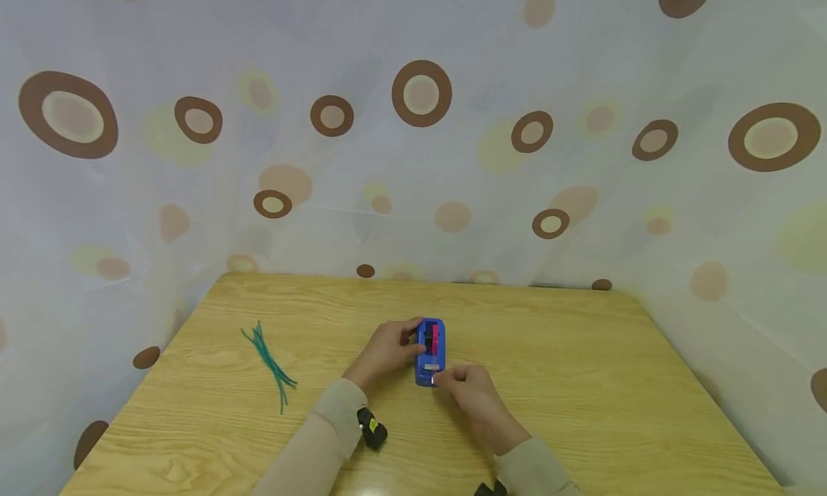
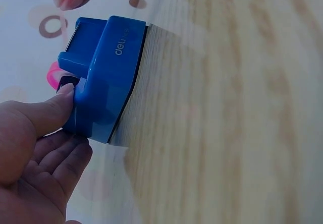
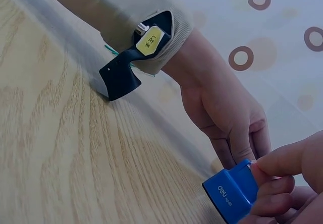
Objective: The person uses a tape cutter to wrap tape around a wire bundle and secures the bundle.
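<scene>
From the head, here's the blue tape dispenser [image 1: 423, 376] on the wooden table [image 1: 581, 381], sitting right between the two hands. Its long axis runs away from the person, pink roll [image 1: 436, 339] in the far half, cutting end near. The left hand [image 1: 390, 347] has the left flank, thumb and forefinger spread along it; the right hand [image 1: 477, 394] is at the near right corner, coming in low from the right. Green strands [image 1: 272, 361] lie well apart, off to the left.

Over to the left wrist: that thumb presses in by the roll's dark core, the other fingers bent about the far end, so the left is the hand with hold of the body. The toothed edge [image 2: 71, 39] points away from it, towards the right fingertips, which are apart from the body here, a faint strip of tape [image 2: 64, 23] seeming to run down from them.

And the right wrist: thumb and forefinger pinched together right by the toothed edge, apparently on the tape's end, the rest curled in. The left hand shows just beyond, its fingertips hidden behind the dispenser.
</scene>
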Motion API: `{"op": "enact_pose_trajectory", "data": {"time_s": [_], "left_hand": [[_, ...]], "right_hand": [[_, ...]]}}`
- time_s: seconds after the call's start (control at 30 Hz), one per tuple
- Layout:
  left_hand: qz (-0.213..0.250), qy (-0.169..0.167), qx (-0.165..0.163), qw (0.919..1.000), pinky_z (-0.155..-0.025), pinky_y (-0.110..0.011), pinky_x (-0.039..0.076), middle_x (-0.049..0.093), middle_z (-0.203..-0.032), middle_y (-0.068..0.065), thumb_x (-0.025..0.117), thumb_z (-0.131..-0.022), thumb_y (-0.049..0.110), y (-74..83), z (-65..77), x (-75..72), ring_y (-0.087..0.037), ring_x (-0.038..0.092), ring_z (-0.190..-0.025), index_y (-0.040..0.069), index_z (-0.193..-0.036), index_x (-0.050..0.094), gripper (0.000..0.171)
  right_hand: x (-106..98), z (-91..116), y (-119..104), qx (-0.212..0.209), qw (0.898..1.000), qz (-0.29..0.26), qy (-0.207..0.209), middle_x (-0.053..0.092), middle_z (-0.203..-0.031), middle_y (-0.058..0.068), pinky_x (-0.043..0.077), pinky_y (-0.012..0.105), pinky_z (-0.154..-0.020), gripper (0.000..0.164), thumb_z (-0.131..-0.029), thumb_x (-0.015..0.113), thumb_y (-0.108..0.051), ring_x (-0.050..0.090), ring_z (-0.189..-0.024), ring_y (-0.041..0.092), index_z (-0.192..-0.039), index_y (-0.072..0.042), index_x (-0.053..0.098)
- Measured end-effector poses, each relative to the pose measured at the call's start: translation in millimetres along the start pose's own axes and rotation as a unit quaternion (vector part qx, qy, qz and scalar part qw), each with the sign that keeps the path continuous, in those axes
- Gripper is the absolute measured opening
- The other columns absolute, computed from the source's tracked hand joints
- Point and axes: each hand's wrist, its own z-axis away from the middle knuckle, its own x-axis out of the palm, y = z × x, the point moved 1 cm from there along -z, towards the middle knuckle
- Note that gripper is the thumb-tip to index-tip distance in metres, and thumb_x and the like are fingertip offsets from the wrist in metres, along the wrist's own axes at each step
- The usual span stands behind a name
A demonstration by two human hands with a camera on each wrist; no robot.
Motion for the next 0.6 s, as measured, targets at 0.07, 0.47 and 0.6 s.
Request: {"op": "enact_pose_trajectory", "data": {"time_s": [0.07, 0.47, 0.6], "left_hand": [[0.002, 0.000, -0.001, 1.0000, -0.098, -0.038, 0.046, 0.048, -0.147, -0.009, 0.069, -0.095, 0.019, -0.3, 0.0, 0.3, -0.026, 0.054, -0.126, 0.008, -0.148, 0.046, 0.059], [0.006, 0.001, 0.002, 1.0000, -0.099, -0.037, 0.046, 0.048, -0.147, -0.010, 0.068, -0.095, 0.017, 1.8, 0.5, -2.0, -0.027, 0.054, -0.126, 0.006, -0.147, 0.047, 0.057], [0.009, 0.001, -0.003, 1.0000, -0.099, -0.038, 0.045, 0.047, -0.147, -0.011, 0.068, -0.095, 0.017, 3.3, 1.3, -1.6, -0.028, 0.053, -0.127, 0.006, -0.146, 0.046, 0.057]], "right_hand": [[-0.3, 0.7, 0.6, 0.006, 1.000, 0.003, -0.003, 0.046, -0.065, -0.003, 0.033, 0.026, -0.054, 0.018, -0.091, 0.068, -0.014, 0.041, -0.062, 0.013, -0.089, 0.004, 0.071], [-2.7, 5.3, 3.3, 0.022, 1.000, 0.007, -0.014, 0.047, -0.066, -0.002, 0.034, 0.026, -0.055, 0.021, -0.092, 0.068, -0.017, 0.042, -0.062, 0.014, -0.090, 0.004, 0.072], [-3.0, 10.3, 2.3, 0.034, 0.999, 0.006, -0.015, 0.046, -0.066, -0.003, 0.034, 0.027, -0.056, 0.021, -0.091, 0.070, -0.018, 0.042, -0.062, 0.014, -0.087, 0.002, 0.071]]}}
